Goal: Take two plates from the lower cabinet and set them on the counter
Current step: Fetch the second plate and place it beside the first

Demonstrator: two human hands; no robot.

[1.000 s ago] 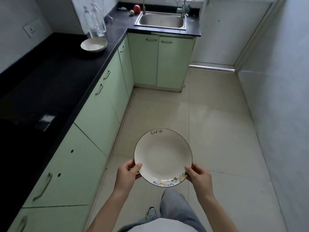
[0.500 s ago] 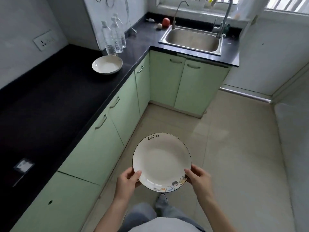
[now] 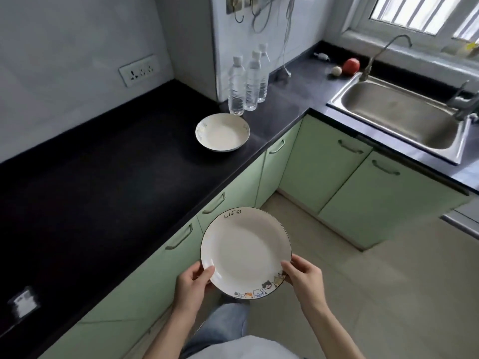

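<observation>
A white plate with a dark rim, the word "Life" and small cat pictures (image 3: pixel 245 252) hangs level over the floor beside the green lower cabinets (image 3: pixel 145 278). My left hand (image 3: pixel 193 283) pinches its near left rim, thumb on top. My right hand (image 3: pixel 304 282) holds the near right rim the same way. A second white plate (image 3: pixel 223 132) lies on the black counter (image 3: pixel 103 193), farther ahead and to the left, close to the counter's front edge.
Three water bottles (image 3: pixel 247 84) stand just behind the plate on the counter. A steel sink (image 3: pixel 399 117) with a tap sits at the right, a red fruit (image 3: pixel 351 66) beside it. All cabinet doors are shut. Tiled floor (image 3: pixel 363 281) lies to my right.
The view has moved forward along the counter and lifted; the plate on the counter and the sink are now closer. Both hands keep the same hold on the plate.
</observation>
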